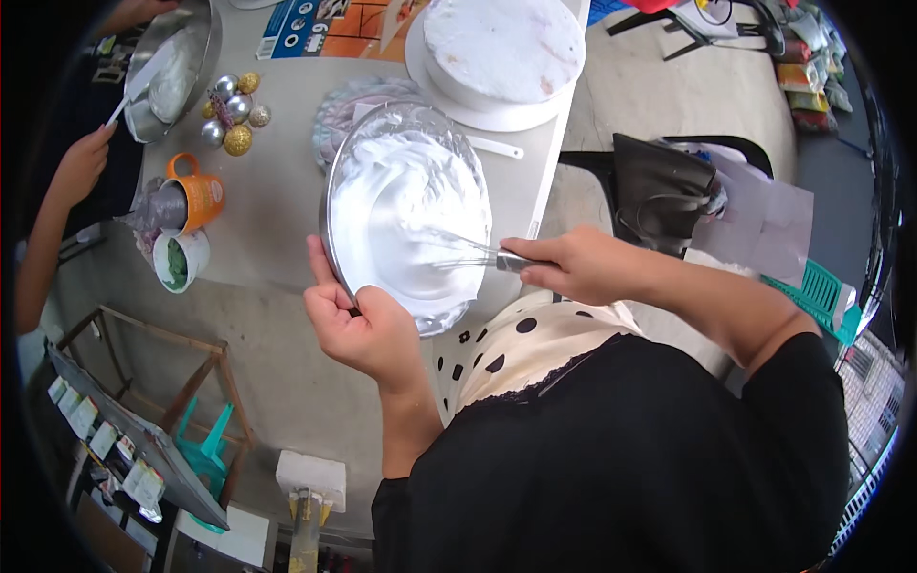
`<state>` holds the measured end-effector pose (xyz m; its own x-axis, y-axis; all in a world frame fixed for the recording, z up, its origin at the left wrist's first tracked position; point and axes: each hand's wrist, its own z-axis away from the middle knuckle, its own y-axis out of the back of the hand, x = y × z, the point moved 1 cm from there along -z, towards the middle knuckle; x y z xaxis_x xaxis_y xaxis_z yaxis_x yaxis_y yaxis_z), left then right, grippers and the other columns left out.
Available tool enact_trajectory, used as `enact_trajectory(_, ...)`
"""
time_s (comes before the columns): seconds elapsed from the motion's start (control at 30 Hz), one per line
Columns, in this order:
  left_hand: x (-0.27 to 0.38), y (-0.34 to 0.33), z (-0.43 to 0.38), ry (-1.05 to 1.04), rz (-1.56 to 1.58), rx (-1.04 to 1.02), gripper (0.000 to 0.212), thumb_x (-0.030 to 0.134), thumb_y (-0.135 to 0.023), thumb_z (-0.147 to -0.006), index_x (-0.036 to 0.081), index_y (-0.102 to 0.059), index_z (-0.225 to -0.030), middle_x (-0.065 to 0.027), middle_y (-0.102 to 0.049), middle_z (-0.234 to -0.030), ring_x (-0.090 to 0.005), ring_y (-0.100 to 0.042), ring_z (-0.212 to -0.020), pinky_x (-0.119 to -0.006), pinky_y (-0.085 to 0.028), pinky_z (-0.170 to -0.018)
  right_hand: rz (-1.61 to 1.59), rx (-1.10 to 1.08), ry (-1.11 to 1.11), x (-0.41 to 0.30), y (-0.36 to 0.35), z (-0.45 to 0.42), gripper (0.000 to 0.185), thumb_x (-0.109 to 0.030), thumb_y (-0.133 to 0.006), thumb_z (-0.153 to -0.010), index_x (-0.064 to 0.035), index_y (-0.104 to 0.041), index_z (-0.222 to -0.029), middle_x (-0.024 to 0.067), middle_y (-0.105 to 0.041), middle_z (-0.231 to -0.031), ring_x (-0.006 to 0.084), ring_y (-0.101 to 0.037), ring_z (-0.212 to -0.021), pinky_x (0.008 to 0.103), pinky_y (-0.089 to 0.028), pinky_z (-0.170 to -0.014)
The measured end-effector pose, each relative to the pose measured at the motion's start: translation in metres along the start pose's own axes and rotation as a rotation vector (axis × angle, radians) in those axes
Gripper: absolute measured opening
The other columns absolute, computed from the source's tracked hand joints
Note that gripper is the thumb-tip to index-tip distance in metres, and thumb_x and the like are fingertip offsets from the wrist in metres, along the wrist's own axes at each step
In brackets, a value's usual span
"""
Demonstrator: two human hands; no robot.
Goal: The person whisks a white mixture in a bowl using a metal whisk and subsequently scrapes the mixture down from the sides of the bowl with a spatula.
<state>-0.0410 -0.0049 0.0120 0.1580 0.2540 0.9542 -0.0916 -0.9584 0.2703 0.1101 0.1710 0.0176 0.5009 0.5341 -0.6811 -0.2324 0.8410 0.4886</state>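
My left hand (362,326) grips the near left rim of a metal mixing bowl (326,215), which is tilted towards me at the table's edge. Thick white cream (401,179) coats its inside, smeared up the walls. In my right hand (573,265) is the metal handle of a balloon whisk (512,261). The whisk's wires reach over the rim into the bowl, and their far ends are hidden in the cream. Beyond the bowl, a round cake covered in white (501,50) stands on a white cake board (494,118).
Baubles (238,107), an orange mug (204,200) and a white cup with green contents (179,261) sit on the table (272,215). A white-handled tool (494,147) lies beside the bowl. At left, another person's hand (82,161) holds a spatula (147,71) in a second bowl (208,50).
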Motion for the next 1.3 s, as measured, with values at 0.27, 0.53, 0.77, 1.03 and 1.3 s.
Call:
enact_trajectory(0.27, 0.000, 0.000, 0.002, 0.007, -0.056, -0.060, 0.022, -0.016, -0.034, -0.067, 0.004, -0.024, -0.072, -0.0319, -0.054, -0.125, -0.0183, -0.055, -0.102, -0.021, -0.041, -0.080, -0.140, -0.096, -0.209, 0.005, 0.002, -0.008, 0.045, -0.030, -0.052, -0.095, -0.0164, -0.046, -0.138, 0.0147, -0.064, -0.074, 0.0275, -0.062, -0.064, 0.0354, -0.049, -0.064)
enact_trajectory(0.53, -0.003, 0.005, 0.004, 0.012, -0.053, -0.052, 0.020, -0.015, -0.033, -0.068, 0.003, -0.025, -0.071, -0.0351, -0.055, -0.117, -0.0297, -0.052, -0.114, -0.023, -0.041, -0.081, -0.149, -0.178, -0.347, -0.006, 0.011, -0.002, 0.044, -0.029, -0.055, -0.092, -0.0114, -0.052, -0.132, 0.0240, -0.065, -0.106, 0.0361, -0.063, -0.100, 0.0394, -0.046, -0.091)
enact_trajectory(0.77, -0.003, 0.009, 0.003, 0.040, -0.104, -0.013, 0.020, -0.015, -0.033, -0.068, 0.003, -0.026, -0.071, -0.0367, -0.057, -0.114, -0.0329, -0.055, -0.119, -0.022, -0.042, -0.075, -0.041, -0.140, -0.169, -0.012, 0.007, -0.009, 0.043, -0.031, -0.052, -0.095, -0.0146, -0.049, -0.134, 0.0154, -0.066, -0.077, 0.0314, -0.065, -0.069, 0.0406, -0.051, -0.069)
enact_trajectory(1.03, -0.004, 0.010, 0.004, 0.086, -0.232, -0.054, 0.020, -0.016, -0.032, -0.067, 0.003, -0.026, -0.071, -0.0346, -0.057, -0.115, -0.0302, -0.055, -0.119, -0.019, -0.040, -0.070, -0.274, -0.135, -0.146, -0.015, 0.009, -0.001, 0.045, -0.030, -0.055, -0.092, -0.0143, -0.050, -0.134, 0.0213, -0.067, -0.091, 0.0338, -0.065, -0.084, 0.0413, -0.049, -0.079)
enact_trajectory(1.3, -0.002, 0.010, -0.002, 0.066, -0.196, -0.059, 0.020, -0.015, -0.033, -0.066, 0.003, -0.026, -0.070, -0.0309, -0.061, -0.108, -0.0332, -0.054, -0.120, -0.023, -0.041, -0.076, -0.094, -0.097, -0.459, -0.019, 0.014, -0.006, 0.045, -0.031, -0.055, -0.092, -0.0180, -0.051, -0.134, 0.0225, -0.065, -0.105, 0.0348, -0.064, -0.094, 0.0394, -0.048, -0.086)
